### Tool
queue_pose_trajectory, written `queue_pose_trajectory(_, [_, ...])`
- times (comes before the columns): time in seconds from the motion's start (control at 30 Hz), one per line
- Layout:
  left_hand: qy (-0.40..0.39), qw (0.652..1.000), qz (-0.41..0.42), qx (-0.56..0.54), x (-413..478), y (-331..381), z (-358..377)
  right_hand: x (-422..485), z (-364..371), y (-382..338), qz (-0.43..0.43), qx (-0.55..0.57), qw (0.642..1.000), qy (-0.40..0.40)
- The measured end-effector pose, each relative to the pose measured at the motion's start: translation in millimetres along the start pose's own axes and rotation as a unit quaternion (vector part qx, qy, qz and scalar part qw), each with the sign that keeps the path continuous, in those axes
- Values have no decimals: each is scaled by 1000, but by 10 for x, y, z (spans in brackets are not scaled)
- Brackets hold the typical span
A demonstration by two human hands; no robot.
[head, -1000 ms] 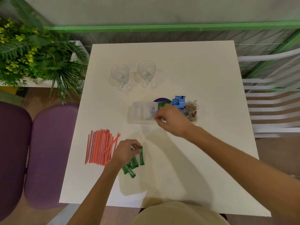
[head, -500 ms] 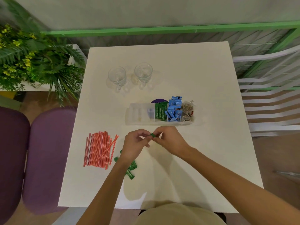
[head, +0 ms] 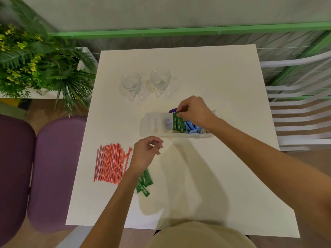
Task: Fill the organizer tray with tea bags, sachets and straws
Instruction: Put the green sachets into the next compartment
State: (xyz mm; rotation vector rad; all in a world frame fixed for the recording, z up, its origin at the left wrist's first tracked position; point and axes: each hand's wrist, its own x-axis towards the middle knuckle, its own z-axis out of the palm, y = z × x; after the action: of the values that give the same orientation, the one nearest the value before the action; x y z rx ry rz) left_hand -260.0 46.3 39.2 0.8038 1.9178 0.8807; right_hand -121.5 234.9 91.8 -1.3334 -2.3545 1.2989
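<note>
A clear organizer tray (head: pixel 154 122) lies mid-table. Its middle compartments hold green sachets (head: pixel 178 123) and blue sachets (head: pixel 190 126); my arm hides its right end. My right hand (head: pixel 194 110) is over the tray and pinches the top of a green sachet standing in the green compartment. My left hand (head: pixel 146 153) hovers above the table in front of the tray, fingers loosely curled, holding nothing. A few green sachets (head: pixel 144 181) lie on the table under my left wrist. A pile of red straws (head: pixel 111 163) lies to the left of them.
Two glass cups (head: pixel 131 83) (head: pixel 160 79) stand behind the tray. A plant (head: pixel 35 67) sits at the far left, purple chairs (head: pixel 53 167) to the left of the table, and a white slatted chair (head: pixel 300 113) on the right. A purple disc (head: pixel 172 110) peeks behind the tray.
Half a second ago both hands held one green sachet in front of the tray. My right hand has carried it up into the tray; my left hand let go and stayed behind.
</note>
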Motion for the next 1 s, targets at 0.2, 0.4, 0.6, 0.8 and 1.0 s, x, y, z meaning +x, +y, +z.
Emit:
queue_pose_trajectory(0.2, [9,998,-6,68,-129,-331,-188,152,119,34,-25,-146,988,-38])
queue_pose_trajectory(0.4, [9,981,-2,196,-208,-625,-415,214,263,39,-44,-294,954,-40])
queue_pose_trajectory(0.6, [-2,964,-7,267,-252,-825,-474,216,348,79,-50,-365,929,-41])
queue_pose_trajectory(0.8, [-27,961,-10,274,-203,-880,-322,205,365,101,-59,-407,910,-44])
queue_pose_trajectory(1.0, [-40,975,-36,217,-180,-893,-195,22,314,74,-118,-325,938,-1])
